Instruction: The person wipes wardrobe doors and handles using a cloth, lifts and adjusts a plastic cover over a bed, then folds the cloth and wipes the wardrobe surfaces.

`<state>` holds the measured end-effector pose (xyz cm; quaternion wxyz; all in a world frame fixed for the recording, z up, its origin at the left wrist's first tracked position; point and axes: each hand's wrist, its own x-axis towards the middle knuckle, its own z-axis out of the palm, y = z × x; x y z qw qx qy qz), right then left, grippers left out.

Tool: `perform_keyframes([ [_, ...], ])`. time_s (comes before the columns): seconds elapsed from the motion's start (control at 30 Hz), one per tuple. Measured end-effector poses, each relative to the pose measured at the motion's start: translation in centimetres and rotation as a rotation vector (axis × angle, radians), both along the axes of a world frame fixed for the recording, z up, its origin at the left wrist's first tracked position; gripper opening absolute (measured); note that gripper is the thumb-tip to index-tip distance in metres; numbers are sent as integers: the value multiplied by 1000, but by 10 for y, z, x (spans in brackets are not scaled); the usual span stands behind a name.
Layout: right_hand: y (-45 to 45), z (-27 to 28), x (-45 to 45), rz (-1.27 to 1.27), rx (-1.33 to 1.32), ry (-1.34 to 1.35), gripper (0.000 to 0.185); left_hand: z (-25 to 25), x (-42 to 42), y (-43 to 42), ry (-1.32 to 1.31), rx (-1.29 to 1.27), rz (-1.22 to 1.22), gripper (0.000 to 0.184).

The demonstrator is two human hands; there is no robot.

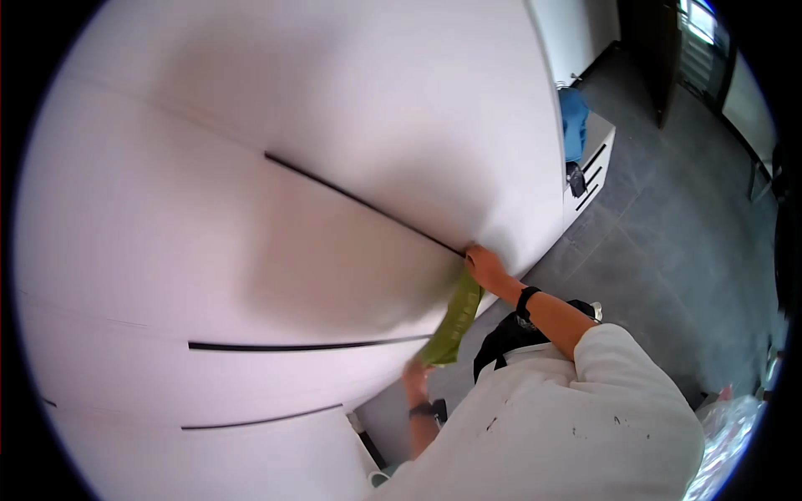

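A green cloth [458, 321] with faint pale lettering stretches as a narrow strip between my two hands, close to the white cabinet front [351, 275]. Its upper end is gripped in the closed fingers of my right hand [479, 264], right by the lower end of a long black handle strip [359, 200]. At the cloth's lower end, my left hand [416, 372] appears closed on it, though it is slightly blurred. Both wrists wear dark bands. Another black strip [292, 345] runs along the cabinet towards the cloth.
A low white drawer unit [597, 159] carries a blue bag [574, 123] and a small dark item [576, 179] beyond the cabinet. Grey floor tiles [643, 242] extend to the right, with a dark door [660, 67] at the back. Clear plastic wrapping [725, 442] lies at lower right.
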<state>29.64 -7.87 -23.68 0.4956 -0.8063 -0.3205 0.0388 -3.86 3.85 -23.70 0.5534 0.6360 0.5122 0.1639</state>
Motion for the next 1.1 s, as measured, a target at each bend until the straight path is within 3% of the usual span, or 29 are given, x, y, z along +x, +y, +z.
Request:
perform_keyframes([
  [0.07, 5, -6, 5, -49, -16, 5, 14, -17, -1, 12, -12, 5, -90, 26],
  [0.1, 9, -5, 5, -46, -37, 7, 13, -20, 0, 16, -29, 154, -156, 26],
  [0.13, 6, 11, 5, -57, -35, 15, 13, -10, 1, 15, -43, 301, -213, 27],
  [0.17, 4, 27, 4, -16, 57, -3, 12, 4, 1, 20, -15, 266, -147, 27],
  [0.2, -4, 55, 4, 20, 142, -21, 11, -2, -7, 37, -166, 365, -164, 25],
  [0.23, -9, 87, 7, 67, 198, -49, 10, 58, 11, 15, -252, 449, -268, 23],
  [0.27, -8, 121, 9, 115, 249, -77, 11, 83, 19, 21, -324, 260, -96, 22],
  [0.37, 3, 221, 18, 128, 570, -161, 10, 181, 50, 14, -456, 400, -50, 32],
  [0.5, 17, 329, 13, 198, 1055, -48, 6, 246, 37, 15, -551, 542, 28, 27],
  [0.6, 22, 344, 27, 43, 1193, -16, 7, 277, 33, 7, -628, 624, 28, 25],
  [0.67, 14, 342, 35, -211, 1162, -169, 7, 292, 35, 0, -680, 638, 34, 24],
  [0.73, 2, 359, 36, -365, 1116, -108, 9, 304, 48, -8, -628, 633, -155, 17],
  [0.8, 5, 377, 51, -407, 1176, -213, 14, 302, 59, 2, -547, 734, -132, 16],
  [0.9, 26, 397, 44, -352, 1103, -257, 19, 318, 76, 0, -817, 582, -30, 20],
  [0.97, 28, 396, 31, -188, 1097, -126, 23, 312, 65, 22, -951, 542, 9, 20],
  [1.0, 30, 394, 22, -73, 1107, -22, 25, 311, 58, 32, -967, 563, 31, 20],
  [1.07, 37, 391, -1, 16, 1015, -71, 29, 315, 46, 47, -1002, 532, 129, 24],
  [1.1, 39, 390, -6, 25, 980, -150, 33, 320, 34, 58, -974, 571, 39, 27],
])
